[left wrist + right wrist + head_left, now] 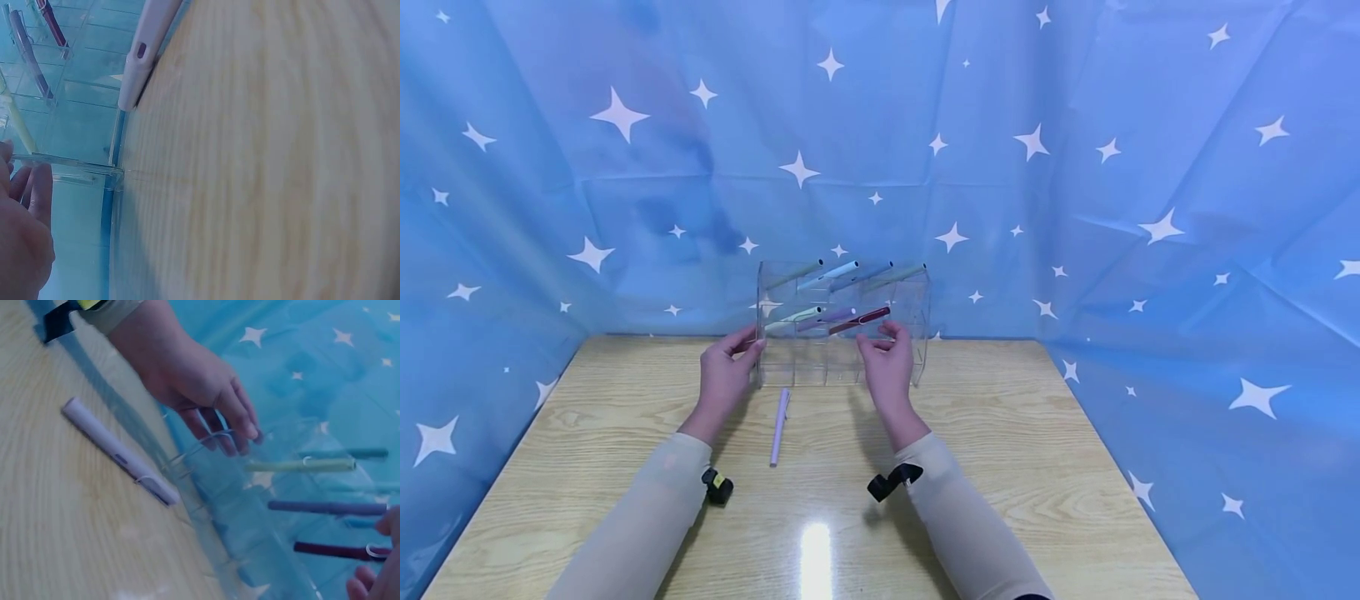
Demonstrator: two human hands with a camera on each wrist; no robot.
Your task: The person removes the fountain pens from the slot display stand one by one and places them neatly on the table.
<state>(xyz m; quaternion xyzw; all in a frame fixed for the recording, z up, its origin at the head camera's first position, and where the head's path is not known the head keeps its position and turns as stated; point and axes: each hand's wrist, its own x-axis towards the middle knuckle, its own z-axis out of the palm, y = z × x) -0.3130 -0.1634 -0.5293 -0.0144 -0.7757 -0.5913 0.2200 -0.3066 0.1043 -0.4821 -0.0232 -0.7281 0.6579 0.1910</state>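
A clear pen rack (808, 372) stands on the table against the back cloth, pens leaning in its two upper rows. My left hand (727, 371) pinches its left side wall, thumb in front and fingers outside; the left wrist view also shows this hand (25, 231) at the wall. In the middle row lies a dark red pen (859, 321), beside a purple pen (826, 320) and a pale green pen (793, 319). My right hand (889, 371) is just by the red pen's outer end, thumb and fingers apart. A lilac pen (779, 427) lies on the table before the rack.
Several more pens, one of them a light blue pen (827, 275), lean in the top row. The wooden table (1000, 467) runs back to a blue star-patterned cloth (880, 125), which also hangs at both sides.
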